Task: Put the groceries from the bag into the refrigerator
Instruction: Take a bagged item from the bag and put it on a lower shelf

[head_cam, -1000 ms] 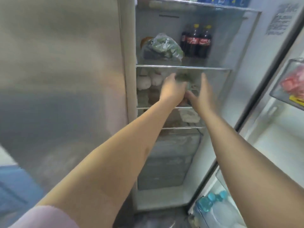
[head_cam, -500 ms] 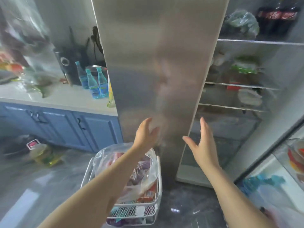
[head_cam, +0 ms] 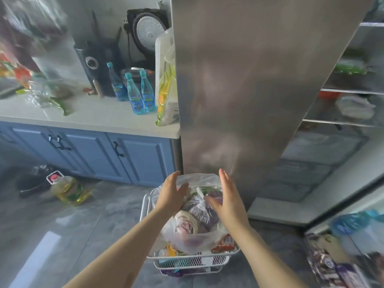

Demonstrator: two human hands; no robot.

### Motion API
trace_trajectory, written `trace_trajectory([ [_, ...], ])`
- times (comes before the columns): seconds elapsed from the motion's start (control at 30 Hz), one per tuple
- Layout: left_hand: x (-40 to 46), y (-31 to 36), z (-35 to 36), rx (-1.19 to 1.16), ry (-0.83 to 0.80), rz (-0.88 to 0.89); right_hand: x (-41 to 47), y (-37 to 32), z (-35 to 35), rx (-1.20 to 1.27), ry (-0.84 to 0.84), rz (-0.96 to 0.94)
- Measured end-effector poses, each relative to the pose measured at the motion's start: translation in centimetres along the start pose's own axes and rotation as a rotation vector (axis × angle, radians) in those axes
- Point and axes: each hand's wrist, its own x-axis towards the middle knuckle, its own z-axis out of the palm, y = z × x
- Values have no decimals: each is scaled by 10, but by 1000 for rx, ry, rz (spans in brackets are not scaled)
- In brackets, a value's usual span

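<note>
Both hands are reaching down into the bag (head_cam: 193, 235) at the lower middle of the frame, so the step in hand looks like picking out the next grocery. To do it well, the hands should be settling on one packet only, closing around its body rather than tugging at the thin plastic, which would likely stretch or tear. Lifting straight up should be keeping the neighbouring packets from spilling over the basket (head_cam: 192, 261) rim.

The left hand (head_cam: 171, 196) is lying open, fingers straight, against the bag's left edge, holding nothing. The right hand (head_cam: 226, 202) is open too, fingers spread wide over the bag's right side, holding nothing.

The bag is clear and crumpled, sitting inside the white wire basket on the grey floor, just in front of the refrigerator (head_cam: 239, 80). Through the plastic a purple packet (head_cam: 199, 208) and a pinkish wrapped piece (head_cam: 186, 225) are showing. The refrigerator's open shelves (head_cam: 351, 91) are standing at the right edge of the frame, already holding some food.
</note>
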Motion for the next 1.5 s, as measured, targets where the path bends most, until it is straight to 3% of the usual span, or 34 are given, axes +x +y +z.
trace_trajectory([
  [0.27, 12, -60, 36, 107, -149, 64, -16, 36, 90, -43, -133, 45],
  [0.6, 24, -124, 107, 398, -458, 74, -17, 87, 129, -209, -323, 63],
  [0.7, 22, -142, 116, 453, -505, 31, -19, 94, 132, -233, -367, 72],
  [0.87, 25, -162, 117, 641, -564, 151, -31, 101, 144, -229, -408, 118],
  [1.0, 34, -157, 113, 724, -504, 255, -40, 103, 147, -287, -405, 111],
  [1.23, 58, -152, 107, 513, -498, 358, -41, 98, 152, -287, -396, 96],
  [1.4, 74, -131, 96, 174, -638, 123, -36, 95, 152, -203, -346, 77],
  [1.5, 89, -108, 88, 19, -556, 56, -23, 94, 143, -180, -229, 48],
])
